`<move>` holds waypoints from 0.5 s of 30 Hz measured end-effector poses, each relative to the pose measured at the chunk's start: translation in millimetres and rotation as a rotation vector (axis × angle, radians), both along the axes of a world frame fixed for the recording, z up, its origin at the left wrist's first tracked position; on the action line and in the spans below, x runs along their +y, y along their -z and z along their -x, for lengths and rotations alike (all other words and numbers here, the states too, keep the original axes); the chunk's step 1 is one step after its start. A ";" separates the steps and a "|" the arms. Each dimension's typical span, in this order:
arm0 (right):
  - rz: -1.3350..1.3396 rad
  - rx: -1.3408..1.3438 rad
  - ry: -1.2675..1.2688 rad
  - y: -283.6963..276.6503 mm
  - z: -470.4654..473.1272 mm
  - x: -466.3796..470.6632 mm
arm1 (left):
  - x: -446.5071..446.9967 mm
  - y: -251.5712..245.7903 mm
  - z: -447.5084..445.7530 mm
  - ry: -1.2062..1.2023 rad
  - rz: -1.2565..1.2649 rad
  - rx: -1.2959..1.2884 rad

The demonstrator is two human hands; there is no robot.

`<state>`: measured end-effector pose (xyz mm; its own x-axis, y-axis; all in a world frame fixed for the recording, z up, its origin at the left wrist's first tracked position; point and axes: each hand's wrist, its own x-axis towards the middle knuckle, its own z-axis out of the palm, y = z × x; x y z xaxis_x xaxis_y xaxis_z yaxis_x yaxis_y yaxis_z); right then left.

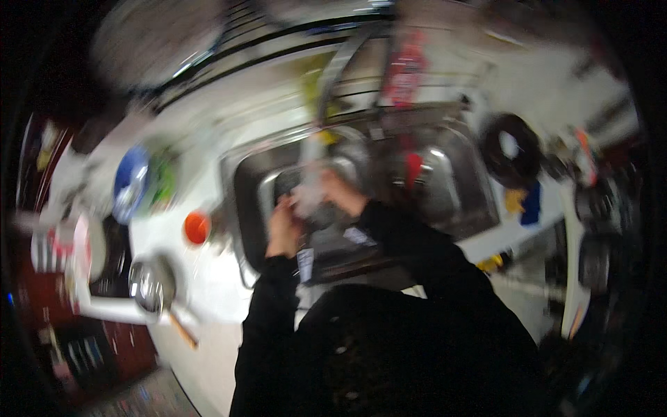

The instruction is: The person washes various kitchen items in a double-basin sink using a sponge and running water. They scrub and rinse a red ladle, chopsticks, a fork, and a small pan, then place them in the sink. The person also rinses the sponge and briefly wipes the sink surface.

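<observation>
My left hand (285, 227) and my right hand (341, 193) are close together over the left basin of a stainless steel double sink (244, 208). A pale stream of water (311, 182) falls between them from a curved metal faucet (336, 73). Blur hides whether either hand grips something. Behind my right hand, a round metal vessel (350, 143) sits in the basin, with something yellow (328, 137) at its edge. A red object (414, 169) shows in the right basin.
Left of the sink are an orange cup (197, 228), a blue bowl (130, 182), a blurred green item (164, 180) and a metal pan with a wooden handle (151, 284). A dark round object (510, 150) lies right. Behind stands a rack (276, 54).
</observation>
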<state>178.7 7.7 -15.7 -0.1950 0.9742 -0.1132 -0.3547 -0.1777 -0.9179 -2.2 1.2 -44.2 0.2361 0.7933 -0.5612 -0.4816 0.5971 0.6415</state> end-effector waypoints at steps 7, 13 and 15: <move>-0.261 -0.889 0.305 -36.8 65.7 -45.5 | -12.7 -26.9 -27.9 0.166 0.120 -0.299; -0.112 -0.764 0.182 -11.7 33.6 -22.3 | -14.8 -6.4 -32.8 0.265 0.268 -0.207; -0.150 -0.986 0.028 9.2 7.7 -7.6 | -13.5 -6.3 -34.5 0.245 0.294 -0.173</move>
